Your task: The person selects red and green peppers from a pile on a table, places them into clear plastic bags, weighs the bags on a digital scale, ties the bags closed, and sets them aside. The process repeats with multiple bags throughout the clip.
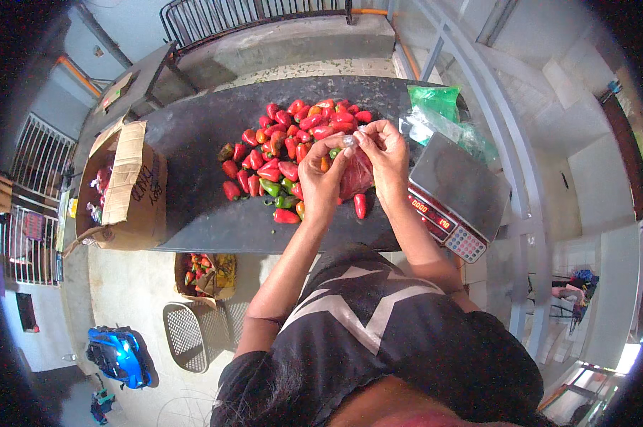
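Note:
My left hand (323, 179) and my right hand (386, 157) meet over the dark table (193, 219). Between them is a clear plastic bag (356, 175) with red peppers inside. The fingertips of both hands pinch its gathered top. Behind and left of my hands spreads a loose pile of peppers (268, 160), mostly red, some orange or green. One red pepper (360, 206) lies apart, below the bag. To the right of my right hand stands a digital scale (455, 187) with a lit red display and a keypad.
An open cardboard box (149, 197) holding bagged produce stands at the table's left end. Plastic bags, one green (434, 102), lie behind the scale. On the floor are a carton of peppers (196, 272), a perforated plastic basket (185, 336) and a blue ride-on toy (121, 357).

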The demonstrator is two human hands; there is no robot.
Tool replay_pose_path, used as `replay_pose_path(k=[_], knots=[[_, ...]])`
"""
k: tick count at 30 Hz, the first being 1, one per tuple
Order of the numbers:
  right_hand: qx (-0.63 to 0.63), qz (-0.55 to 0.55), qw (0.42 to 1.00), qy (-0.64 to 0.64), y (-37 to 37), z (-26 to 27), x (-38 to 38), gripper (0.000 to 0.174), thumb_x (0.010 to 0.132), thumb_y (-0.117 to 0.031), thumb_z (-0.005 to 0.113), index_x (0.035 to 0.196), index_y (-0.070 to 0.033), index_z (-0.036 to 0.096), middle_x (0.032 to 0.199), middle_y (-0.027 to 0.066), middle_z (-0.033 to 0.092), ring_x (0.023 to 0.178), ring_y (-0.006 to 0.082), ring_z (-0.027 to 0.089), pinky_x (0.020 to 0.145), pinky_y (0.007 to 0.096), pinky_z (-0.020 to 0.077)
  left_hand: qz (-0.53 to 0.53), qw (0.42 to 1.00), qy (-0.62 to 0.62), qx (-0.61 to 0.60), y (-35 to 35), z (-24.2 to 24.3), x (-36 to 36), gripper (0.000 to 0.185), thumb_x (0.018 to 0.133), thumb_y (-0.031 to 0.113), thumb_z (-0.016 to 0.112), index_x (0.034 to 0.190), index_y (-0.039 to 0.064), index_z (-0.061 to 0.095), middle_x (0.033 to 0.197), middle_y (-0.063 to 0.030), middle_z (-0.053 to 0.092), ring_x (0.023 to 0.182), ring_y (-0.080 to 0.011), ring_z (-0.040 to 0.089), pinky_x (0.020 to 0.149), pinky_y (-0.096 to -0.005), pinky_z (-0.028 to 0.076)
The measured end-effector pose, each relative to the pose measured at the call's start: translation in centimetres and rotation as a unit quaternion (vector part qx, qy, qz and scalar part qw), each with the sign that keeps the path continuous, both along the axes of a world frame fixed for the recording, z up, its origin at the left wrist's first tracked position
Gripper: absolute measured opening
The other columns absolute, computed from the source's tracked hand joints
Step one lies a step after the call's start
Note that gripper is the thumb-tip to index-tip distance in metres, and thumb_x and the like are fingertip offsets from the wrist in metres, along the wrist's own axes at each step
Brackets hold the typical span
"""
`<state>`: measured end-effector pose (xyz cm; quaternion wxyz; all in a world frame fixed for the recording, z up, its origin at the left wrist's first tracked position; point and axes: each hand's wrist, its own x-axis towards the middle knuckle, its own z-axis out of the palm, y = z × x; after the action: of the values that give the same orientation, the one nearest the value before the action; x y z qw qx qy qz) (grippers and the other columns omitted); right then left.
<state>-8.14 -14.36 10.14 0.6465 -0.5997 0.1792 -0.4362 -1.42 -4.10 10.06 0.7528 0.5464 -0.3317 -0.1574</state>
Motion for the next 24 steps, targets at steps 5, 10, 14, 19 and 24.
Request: replay_pose_path(k=[5, 10, 14, 19, 24], knots=[[-0.055, -0.035, 0.998, 0.011, -0.3, -0.2, -0.1, 0.006, 0.089, -0.002, 0.062, 0.095, -0.001, 0.062, 0.089, 0.002, 0.063, 0.081, 0.0063, 0.058, 0.074, 0.0216, 0.0476, 0.028, 0.994, -0.102, 0.023, 0.8, 0.5, -1.6, 0.028, 0.088, 0.016, 0.063, 0.114, 0.004, 0.065, 0.124, -0.0118, 0.06, 0.137, -0.0303, 0.033, 0.111, -0.0441, 0.026], [-0.052, -0.028, 0.997, 0.051, -0.3, -0.1, -0.8, 0.011, 0.091, -0.003, 0.059, 0.1, 0.001, 0.064, 0.09, 0.0024, 0.065, 0.082, 0.0063, 0.058, 0.076, 0.0217, 0.0474, 0.065, 0.962, -0.241, 0.114, 1.1, 0.9, -2.4, 0.045, 0.092, 0.033, 0.056, 0.13, 0.007, 0.056, 0.134, -0.0136, 0.051, 0.141, -0.0366, 0.019, 0.114, -0.0505, 0.009], [-0.059, 0.035, 0.997, 0.043, -0.5, 0.1, -1.7, 0.018, 0.088, -0.005, 0.061, 0.106, 0.0, 0.063, 0.095, 0.0016, 0.064, 0.085, 0.0063, 0.057, 0.076, 0.0217, 0.0469, 0.06, 0.952, -0.258, 0.155, 0.9, 0.5, -3.1, 0.055, 0.096, 0.042, 0.048, 0.14, 0.01, 0.045, 0.143, -0.0118, 0.038, 0.141, -0.0359, 0.014, 0.114, -0.0495, 0.007], [-0.108, 0.074, 0.989, 0.075, -1.8, -0.4, -1.9, 0.025, 0.084, -0.005, 0.062, 0.109, 0.0, 0.06, 0.098, 0.0001, 0.061, 0.086, 0.0058, 0.055, 0.077, 0.0218, 0.0461, 0.064, 0.948, -0.264, 0.167, 0.8, 0.3, -3.7, 0.055, 0.096, 0.042, 0.047, 0.141, 0.01, 0.045, 0.144, -0.0113, 0.038, 0.141, -0.0358, 0.016, 0.113, -0.0497, 0.008], [-0.107, 0.071, 0.99, 0.057, -2.5, -1.4, -1.6, 0.019, 0.082, -0.002, 0.06, 0.102, -0.001, 0.06, 0.093, -0.0017, 0.06, 0.084, 0.0051, 0.054, 0.078, 0.0207, 0.0445, 0.086, 0.92, -0.322, 0.204, 1.1, 0.5, -3.8, 0.053, 0.096, 0.041, 0.046, 0.139, 0.01, 0.047, 0.143, -0.01, 0.04, 0.14, -0.0356, 0.019, 0.113, -0.0495, 0.01]])
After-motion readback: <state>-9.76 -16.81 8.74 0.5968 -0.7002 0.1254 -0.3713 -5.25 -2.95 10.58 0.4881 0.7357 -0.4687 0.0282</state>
